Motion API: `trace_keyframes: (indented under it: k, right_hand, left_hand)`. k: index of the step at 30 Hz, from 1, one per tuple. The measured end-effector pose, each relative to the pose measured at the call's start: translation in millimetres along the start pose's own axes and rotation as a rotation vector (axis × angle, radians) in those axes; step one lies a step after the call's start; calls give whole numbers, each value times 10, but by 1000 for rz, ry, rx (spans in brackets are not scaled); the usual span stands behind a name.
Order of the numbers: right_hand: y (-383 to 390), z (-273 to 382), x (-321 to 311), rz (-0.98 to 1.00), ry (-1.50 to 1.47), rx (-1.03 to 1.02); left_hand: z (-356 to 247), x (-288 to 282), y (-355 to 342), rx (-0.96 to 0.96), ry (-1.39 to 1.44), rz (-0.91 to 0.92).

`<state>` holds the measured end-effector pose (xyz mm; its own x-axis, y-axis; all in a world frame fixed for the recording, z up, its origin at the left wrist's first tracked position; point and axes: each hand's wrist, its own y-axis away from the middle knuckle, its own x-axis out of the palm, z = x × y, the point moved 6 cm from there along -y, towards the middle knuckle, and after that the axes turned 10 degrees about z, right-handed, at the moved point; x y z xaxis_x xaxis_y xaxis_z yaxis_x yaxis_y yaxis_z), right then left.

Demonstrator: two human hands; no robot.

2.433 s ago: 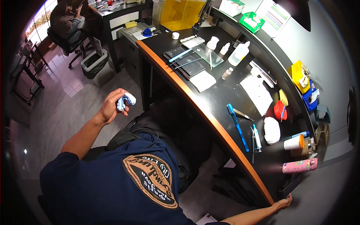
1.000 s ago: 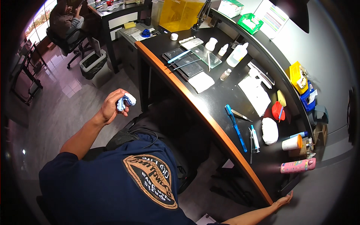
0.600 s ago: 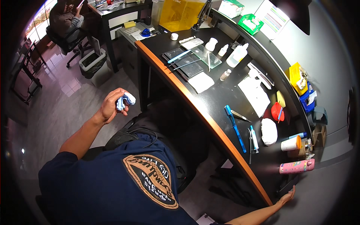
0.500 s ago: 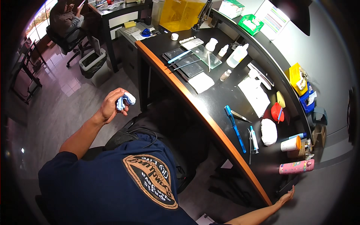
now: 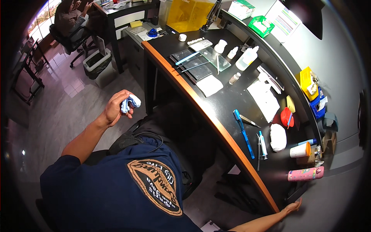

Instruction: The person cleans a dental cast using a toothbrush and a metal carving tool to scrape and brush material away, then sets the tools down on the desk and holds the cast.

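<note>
Raised beside the desk, my left hand is closed on a pale blue, horseshoe-shaped dental model. Down at the right end of the desk, my right hand has loosely bent fingers, with nothing visible in them, near a dark panel below a pink bottle. On the black desktop lie a blue brush, tweezers, a syringe, a white wrapped lump, a red bowl and an orange-lidded cup.
The wooden desk edge runs diagonally beside me. Bottles, glass and dark slabs, paper and bins line the desk and shelf. A yellow box stands behind. A seated person and a waste bin are at the back left.
My right hand's fingers have dropped a little from half a second ago. The seated person's raised hand has shifted. The view has moved slightly; my left hand still holds the model.
</note>
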<state>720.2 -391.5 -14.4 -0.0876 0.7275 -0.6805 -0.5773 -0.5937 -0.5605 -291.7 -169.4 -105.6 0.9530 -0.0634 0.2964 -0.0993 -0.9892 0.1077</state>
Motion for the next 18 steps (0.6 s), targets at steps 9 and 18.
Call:
trace_keyframes:
  k: [9,18]
  right_hand:
    - [402,602,133,-125,-139,143]
    - [588,718,144,-35,-133,41]
  left_hand:
    - [-4,-15,69,-23,-47,15]
    - [-22,-24,44,2,-31,5]
